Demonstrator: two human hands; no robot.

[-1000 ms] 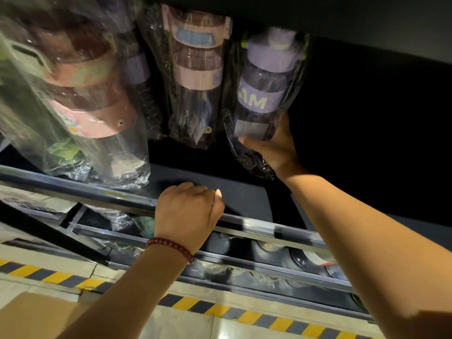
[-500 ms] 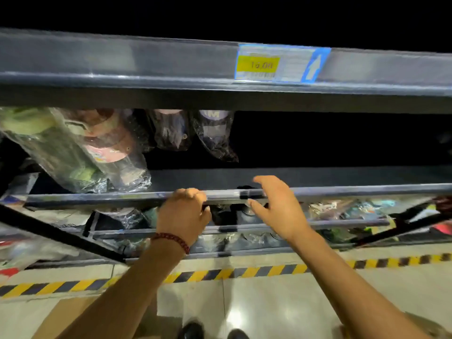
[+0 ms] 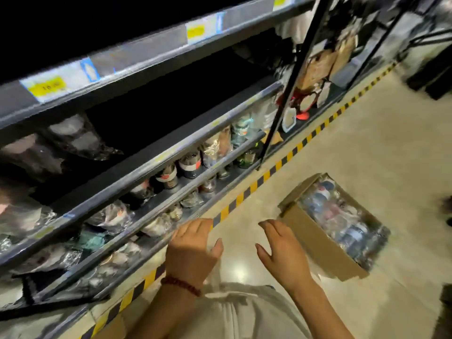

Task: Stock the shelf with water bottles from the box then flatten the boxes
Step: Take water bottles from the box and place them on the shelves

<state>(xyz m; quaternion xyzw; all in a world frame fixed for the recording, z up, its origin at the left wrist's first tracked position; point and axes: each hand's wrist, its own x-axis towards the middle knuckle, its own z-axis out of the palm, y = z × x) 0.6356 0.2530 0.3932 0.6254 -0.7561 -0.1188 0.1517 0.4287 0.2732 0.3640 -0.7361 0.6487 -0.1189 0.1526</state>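
Observation:
An open cardboard box (image 3: 315, 237) stands on the floor at the lower right, filled with several water bottles (image 3: 342, 216) wrapped in clear plastic. My left hand (image 3: 193, 250) and my right hand (image 3: 283, 253) hang in the air over the floor, both empty with relaxed fingers, just left of the box. The dark shelf (image 3: 151, 152) runs along the left; wrapped bottles (image 3: 73, 138) stand at its far left, and its right part looks dark and bare.
Lower shelves hold wrapped jars and bottles (image 3: 186, 165). Yellow-black hazard tape (image 3: 254, 184) lines the floor along the shelf base. A black upright post (image 3: 288, 86) divides this rack from another with hanging goods (image 3: 318, 69). Pale tiled floor (image 3: 379, 133) stretches to the right.
My right hand let go of the purple bottle on the shelf, my left hand left the shelf rail, and both drew back. My view swung right and down to the box.

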